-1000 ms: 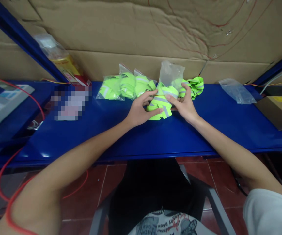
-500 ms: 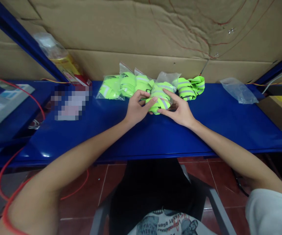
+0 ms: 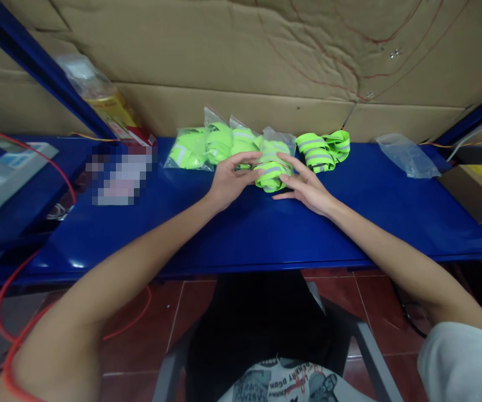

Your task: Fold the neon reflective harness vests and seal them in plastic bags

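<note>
A neon-green reflective band inside a clear plastic bag (image 3: 271, 165) lies on the blue shelf (image 3: 241, 223). My left hand (image 3: 227, 181) holds its left side, fingers curled around it. My right hand (image 3: 305, 186) rests against its right side with fingers stretched out and touching the bag. Several bagged green bands (image 3: 213, 144) stand just behind to the left. Two unbagged green bands (image 3: 323, 149) lie behind to the right.
An empty clear bag (image 3: 406, 155) lies at the right. A cardboard box (image 3: 473, 190) sits at the far right edge. A bagged yellow-and-red packet (image 3: 105, 106) leans at the back left. Red cable (image 3: 10, 290) loops at the left. Cardboard covers the back wall.
The green band has gone fully into the clear bag, which has been laid down and pushed back toward the other bagged bands. My right fingers have loosened and stretched out.
</note>
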{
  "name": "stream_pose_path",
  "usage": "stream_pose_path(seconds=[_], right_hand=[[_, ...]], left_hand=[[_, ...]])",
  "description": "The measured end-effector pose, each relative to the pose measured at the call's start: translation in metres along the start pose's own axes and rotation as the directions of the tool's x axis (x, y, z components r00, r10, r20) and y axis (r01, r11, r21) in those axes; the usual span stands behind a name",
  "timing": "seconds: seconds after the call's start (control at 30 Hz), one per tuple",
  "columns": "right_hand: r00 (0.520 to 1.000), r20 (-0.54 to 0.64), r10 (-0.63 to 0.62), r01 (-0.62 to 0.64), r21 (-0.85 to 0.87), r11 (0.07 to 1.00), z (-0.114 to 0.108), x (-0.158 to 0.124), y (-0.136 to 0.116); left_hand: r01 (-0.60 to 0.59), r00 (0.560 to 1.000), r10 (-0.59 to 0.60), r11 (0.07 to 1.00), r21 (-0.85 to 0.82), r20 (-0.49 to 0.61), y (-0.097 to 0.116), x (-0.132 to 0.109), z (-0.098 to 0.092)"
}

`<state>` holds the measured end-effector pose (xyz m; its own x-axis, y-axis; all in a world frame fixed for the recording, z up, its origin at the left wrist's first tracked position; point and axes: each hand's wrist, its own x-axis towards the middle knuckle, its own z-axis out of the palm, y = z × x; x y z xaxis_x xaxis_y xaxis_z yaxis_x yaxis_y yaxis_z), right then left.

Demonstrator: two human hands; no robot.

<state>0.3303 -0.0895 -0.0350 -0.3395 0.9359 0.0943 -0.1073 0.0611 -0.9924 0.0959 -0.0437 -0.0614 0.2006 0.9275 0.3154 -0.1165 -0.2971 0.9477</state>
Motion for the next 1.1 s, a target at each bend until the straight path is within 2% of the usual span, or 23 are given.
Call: stream_pose_path(seconds=[0.13,0.27,0.33,0.47,0.57,0.67,0.83,1.0,1.1], right_hand=[[0.998,-0.055,-0.006,0.004,-0.048,0.999,0.003,0.0,0.003],[0.99,-0.144,-0.012,0.001,-0.081,0.997,0.005,0.001,0.008],[0.98,-0.194,-0.035,0.017,-0.092,0.996,0.005,0.002,0.01],[0.964,-0.259,-0.059,0.032,-0.109,0.994,0.005,0.003,0.006],[0.952,-0.28,-0.121,0.065,-0.2,0.978,0.004,0.001,-0.001],[0.946,-0.25,-0.207,0.11,-0.352,0.93,0.002,-0.005,-0.006],[0.954,-0.092,-0.284,0.177,-0.591,0.787,-0.002,-0.009,-0.005],[0.961,-0.169,-0.218,0.071,-0.611,0.788,-0.005,-0.007,-0.004],[0.961,-0.192,-0.198,-0.005,-0.731,0.683,-0.006,-0.007,-0.008]], left_hand=[[-0.05,0.997,0.054,0.997,0.062,-0.061,-0.002,-0.001,0.003],[-0.251,0.955,0.28,0.94,0.233,-0.1,0.0,-0.003,0.009],[-0.306,0.932,0.348,0.904,0.298,-0.099,0.002,-0.005,0.011],[-0.305,0.95,0.313,0.919,0.249,0.009,0.005,-0.008,0.01],[-0.285,0.958,0.273,0.942,0.174,0.091,0.007,-0.01,0.01],[-0.274,0.962,0.269,0.953,0.131,0.056,0.006,-0.011,0.013],[-0.243,0.967,0.251,0.959,0.147,-0.038,0.003,-0.012,0.016],[-0.313,0.949,0.312,0.919,0.238,0.041,-0.001,-0.013,0.018],[-0.405,0.914,0.395,0.871,0.278,0.092,-0.005,-0.012,0.019]])
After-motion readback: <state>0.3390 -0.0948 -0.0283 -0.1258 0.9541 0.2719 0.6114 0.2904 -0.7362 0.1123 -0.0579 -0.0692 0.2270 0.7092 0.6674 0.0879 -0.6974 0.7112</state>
